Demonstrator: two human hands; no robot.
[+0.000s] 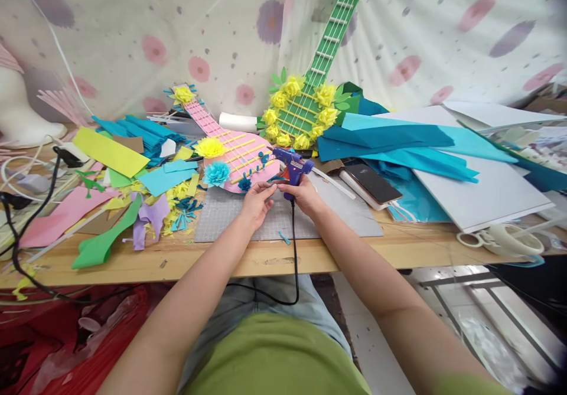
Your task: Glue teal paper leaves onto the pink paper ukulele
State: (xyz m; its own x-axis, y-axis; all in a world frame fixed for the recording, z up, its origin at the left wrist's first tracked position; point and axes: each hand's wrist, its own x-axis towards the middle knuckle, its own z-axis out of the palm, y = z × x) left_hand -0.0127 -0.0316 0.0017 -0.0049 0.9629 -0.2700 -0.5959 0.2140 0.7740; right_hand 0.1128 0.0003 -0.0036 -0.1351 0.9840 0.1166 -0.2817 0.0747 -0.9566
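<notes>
Right grip (pixel 305 189) is closed around the glue gun (pixel 292 162) beside the pink guitar (pixel 239 152); any contents of the left grip (pixel 258 202) cannot be told. Gluing seems in hand; steady aim is probably needed.

From your head — the one viewpoint here — the camera faces forward and down across the wooden table (pixel 266 253), near enough to show your left hand (pixel 258 203) and right hand (pixel 305 194) clearly above it, and wide enough to catch your green shirt (pixel 274 359) before the table and the spotted sheet (pixel 221 41) behind it.
</notes>
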